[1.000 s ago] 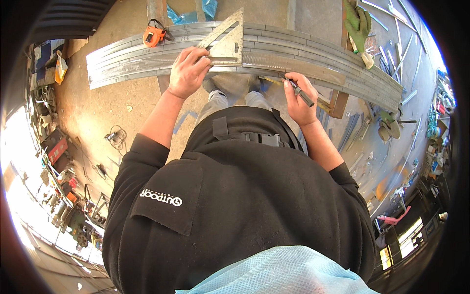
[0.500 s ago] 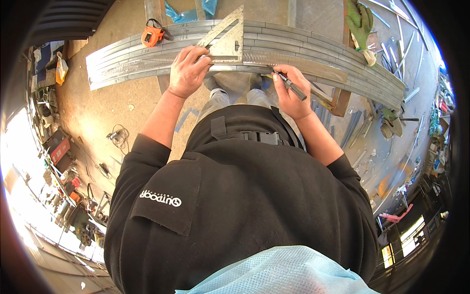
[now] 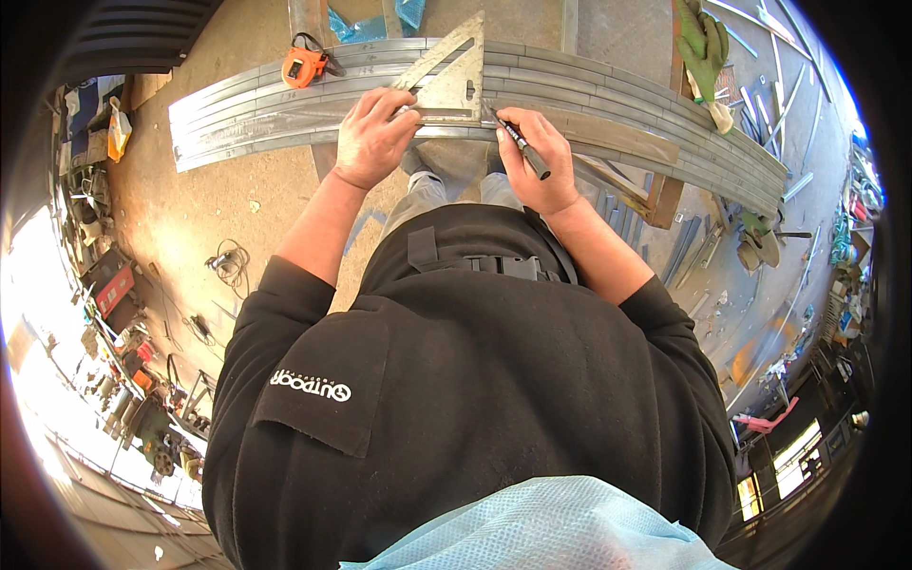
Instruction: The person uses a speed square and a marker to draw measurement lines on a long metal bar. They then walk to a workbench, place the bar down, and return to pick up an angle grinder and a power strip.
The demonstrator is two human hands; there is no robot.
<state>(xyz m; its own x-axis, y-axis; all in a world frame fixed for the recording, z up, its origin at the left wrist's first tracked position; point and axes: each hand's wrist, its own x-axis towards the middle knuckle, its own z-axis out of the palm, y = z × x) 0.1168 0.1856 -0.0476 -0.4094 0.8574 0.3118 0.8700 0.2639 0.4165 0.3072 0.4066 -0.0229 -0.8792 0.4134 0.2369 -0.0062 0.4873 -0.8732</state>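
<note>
Left hand (image 3: 372, 138) presses square (image 3: 454, 81) flat on metal strips (image 3: 589, 95); right hand (image 3: 537, 161) pinches marker (image 3: 521, 147) — square may slip, skewing my line

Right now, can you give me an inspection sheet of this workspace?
Surface: long grey metal profiles laid side by side above a sandy floor.
Job's things: triangular metal square flat on the profiles; dark marker, tip at its edge.
Clutter: orange tape measure, green glove, metal offcuts.
Hands: left hand presses the square; right hand grips the marker.
Cables: a coil on the floor.
Surroundings: workshop clutter along the left rim.
</note>
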